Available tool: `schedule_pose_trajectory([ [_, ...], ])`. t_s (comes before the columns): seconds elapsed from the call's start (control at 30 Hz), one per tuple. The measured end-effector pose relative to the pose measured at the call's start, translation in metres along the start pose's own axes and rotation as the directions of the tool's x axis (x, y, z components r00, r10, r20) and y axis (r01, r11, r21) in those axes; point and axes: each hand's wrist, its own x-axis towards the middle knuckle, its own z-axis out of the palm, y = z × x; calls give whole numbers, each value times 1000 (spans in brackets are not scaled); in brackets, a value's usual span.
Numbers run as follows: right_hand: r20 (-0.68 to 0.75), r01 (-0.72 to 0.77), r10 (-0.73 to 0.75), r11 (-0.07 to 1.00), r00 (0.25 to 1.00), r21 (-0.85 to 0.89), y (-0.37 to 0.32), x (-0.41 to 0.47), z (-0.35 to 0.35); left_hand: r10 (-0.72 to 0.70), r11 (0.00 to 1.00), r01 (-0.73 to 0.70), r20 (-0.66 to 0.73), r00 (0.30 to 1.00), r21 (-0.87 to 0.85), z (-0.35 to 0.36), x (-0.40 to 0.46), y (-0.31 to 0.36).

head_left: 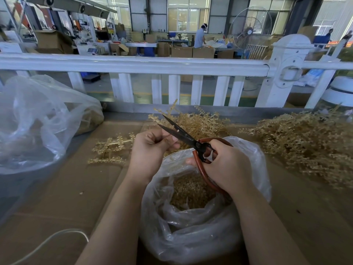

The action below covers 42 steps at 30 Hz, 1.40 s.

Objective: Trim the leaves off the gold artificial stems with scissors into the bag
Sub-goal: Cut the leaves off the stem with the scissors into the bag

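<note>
My left hand [150,148] pinches a thin gold stem [166,138] over the open clear plastic bag [191,234]. The bag holds a heap of cut gold leaves [191,190]. My right hand [225,167] grips the red-brown handles of the black scissors [183,135]. Their blades are parted and point up and left, just beside the fingertips of my left hand. A few gold stems [110,150] lie left of my hands, and another clump of gold stems [196,121] lies behind the blades.
A big pile of gold stems [305,142] covers the right of the cardboard-topped table [72,188]. A large clear bag [38,121] stands at the left. A white railing [152,64] runs along the far edge. A white cable [47,240] crosses the near left.
</note>
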Motion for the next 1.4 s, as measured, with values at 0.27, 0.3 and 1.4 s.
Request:
schedule_pose_trajectory([
  [0.27,-3,21,-21,1000,1000,17,2,0,1,-28,995,30,23,999,-95,0,0,-2],
  [0.3,-5,21,-20,1000,1000,24,2,0,1,-21,995,24,28,999,-95,0,0,-2],
  [1.4,-41,26,-26,1000,999,11,3,1,-1,22,980,-9,63,998,-201,-1,3,-7],
])
